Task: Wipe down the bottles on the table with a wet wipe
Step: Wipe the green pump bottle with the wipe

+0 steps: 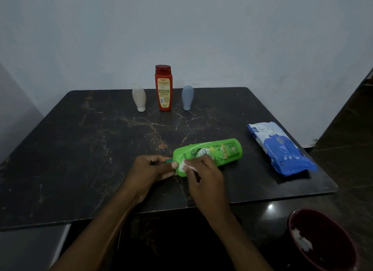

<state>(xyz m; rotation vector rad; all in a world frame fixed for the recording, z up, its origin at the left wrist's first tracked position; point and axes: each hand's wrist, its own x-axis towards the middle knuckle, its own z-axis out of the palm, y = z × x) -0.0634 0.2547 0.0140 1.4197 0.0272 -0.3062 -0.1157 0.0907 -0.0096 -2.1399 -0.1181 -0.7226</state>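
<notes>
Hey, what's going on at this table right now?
A person is wiping a green bottle that lies on its side on the dark table. The left hand steadies its cap end while the right hand rubs a white wet wipe on it. A red bottle, a white one and a grey-blue one stand at the back; the wipes pack lies to the right.
</notes>
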